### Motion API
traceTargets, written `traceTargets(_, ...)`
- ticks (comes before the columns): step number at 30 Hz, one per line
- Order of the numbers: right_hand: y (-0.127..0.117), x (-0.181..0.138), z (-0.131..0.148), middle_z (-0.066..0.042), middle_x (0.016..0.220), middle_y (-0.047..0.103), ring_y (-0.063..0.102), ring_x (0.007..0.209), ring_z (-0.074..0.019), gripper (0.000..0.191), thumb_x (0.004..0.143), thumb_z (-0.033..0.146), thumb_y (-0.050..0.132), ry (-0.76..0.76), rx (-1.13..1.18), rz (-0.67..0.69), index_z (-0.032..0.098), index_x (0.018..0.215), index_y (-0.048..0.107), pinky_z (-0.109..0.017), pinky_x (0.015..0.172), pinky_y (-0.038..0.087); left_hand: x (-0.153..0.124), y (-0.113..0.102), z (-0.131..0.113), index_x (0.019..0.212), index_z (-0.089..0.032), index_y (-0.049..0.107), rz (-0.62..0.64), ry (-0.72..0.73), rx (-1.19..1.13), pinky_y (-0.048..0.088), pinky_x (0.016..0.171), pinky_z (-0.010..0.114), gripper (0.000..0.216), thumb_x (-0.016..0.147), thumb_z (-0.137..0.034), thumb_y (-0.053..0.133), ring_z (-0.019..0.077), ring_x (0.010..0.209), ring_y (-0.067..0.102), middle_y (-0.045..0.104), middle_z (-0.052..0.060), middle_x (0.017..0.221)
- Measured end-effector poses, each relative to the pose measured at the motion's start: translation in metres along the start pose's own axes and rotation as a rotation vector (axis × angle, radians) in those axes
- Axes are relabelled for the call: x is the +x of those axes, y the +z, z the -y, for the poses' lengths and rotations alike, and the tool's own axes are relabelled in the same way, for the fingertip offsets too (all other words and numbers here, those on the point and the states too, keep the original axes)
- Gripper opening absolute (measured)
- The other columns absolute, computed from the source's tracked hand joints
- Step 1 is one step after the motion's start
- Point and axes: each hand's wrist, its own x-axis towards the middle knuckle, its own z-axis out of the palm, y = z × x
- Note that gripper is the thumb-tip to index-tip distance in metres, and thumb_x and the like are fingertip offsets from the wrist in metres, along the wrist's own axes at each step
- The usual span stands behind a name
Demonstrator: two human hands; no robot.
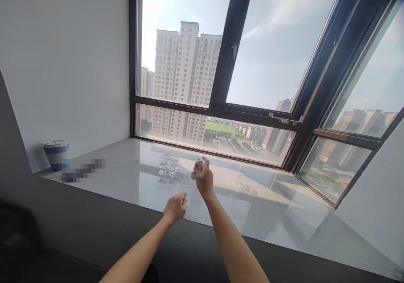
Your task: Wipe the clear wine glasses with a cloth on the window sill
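My left hand [175, 207] is closed around the lower part of a clear stemmed glass [186, 185], near the front edge of the sill. My right hand [204, 179] is raised just above and to the right of that glass. Its fingers wrap round a small grey, rounded thing [193, 173], whose kind I cannot make out; a thin line shows between it and the glass. Behind and left of my hands, several clear stemmed glasses [163, 164] stand upright in a group. To the right, a single clear glass [240, 174] stands on the sill.
The glossy pale windowsill [120, 186] runs along dark-framed windows [214, 106], reflecting light. A blue and white lidded tub [57, 155] stands at the left by the wall, beside a blurred-out patch. The sill's front edge drops off below my forearms.
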Motion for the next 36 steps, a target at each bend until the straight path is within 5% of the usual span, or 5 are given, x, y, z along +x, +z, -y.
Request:
traceTargets(4, 0.022, -0.014, -0.027, -0.009, 0.099, 0.069, 0.064, 0.091, -0.0228, 0.052, 0.095, 0.045, 0.034, 0.090, 0.093, 0.175, 0.017, 0.138, 0.036, -0.031, 0.079, 0.044, -0.001, -0.001, 0.000, 0.101, -0.020, 0.064, 0.007, 0.033, -0.032, 0.038, 0.078, 0.025, 0.022, 0.090, -0.024, 0.046, 0.0169, 0.089, 0.062, 0.069, 0.006, 0.090)
traceTargets(9, 0.062, -0.033, -0.054, -0.018, 0.121, 0.061, 0.057, 0.114, -0.0263, 0.055, 0.092, 0.043, 0.034, 0.235, 0.184, 0.137, 0.011, 0.136, 0.041, -0.035, 0.090, 0.043, 0.000, 0.001, 0.003, 0.091, -0.019, 0.061, -0.023, -0.003, -0.067, 0.034, 0.068, 0.023, 0.016, 0.090, -0.023, 0.045, 0.0151, 0.081, 0.060, 0.067, 0.005, 0.086)
traceTargets(18, 0.060, -0.027, -0.027, -0.010, 0.105, 0.068, 0.063, 0.094, -0.0228, 0.061, 0.091, 0.051, 0.038, 0.228, 0.408, -0.036, 0.014, 0.140, 0.034, -0.033, 0.082, 0.045, 0.000, 0.002, 0.004, 0.087, -0.019, 0.062, -0.088, 0.075, -0.112, 0.032, 0.068, 0.024, 0.017, 0.088, -0.019, 0.044, 0.0137, 0.074, 0.057, 0.064, 0.004, 0.080)
traceTargets(28, 0.053, -0.044, -0.061, -0.020, 0.102, 0.067, 0.065, 0.093, -0.0324, 0.066, 0.092, 0.036, 0.036, 0.262, -0.007, 0.081, 0.007, 0.148, 0.017, -0.038, 0.075, 0.044, 0.012, 0.008, 0.012, 0.079, -0.018, 0.063, -0.200, -0.068, -0.264, 0.036, 0.070, 0.025, 0.022, 0.087, -0.025, 0.044, 0.0171, 0.078, 0.059, 0.067, 0.007, 0.082)
traceTargets(36, 0.102, -0.065, -0.045, -0.018, 0.112, 0.065, 0.063, 0.103, -0.0268, 0.055, 0.089, 0.028, 0.040, 0.380, 0.233, 0.205, 0.009, 0.140, 0.032, -0.036, 0.083, 0.046, 0.026, 0.002, 0.044, 0.064, -0.017, 0.062, -0.297, -0.238, -0.637, 0.036, 0.059, 0.024, 0.036, 0.080, -0.046, 0.050, 0.0170, 0.060, 0.057, 0.064, 0.004, 0.060)
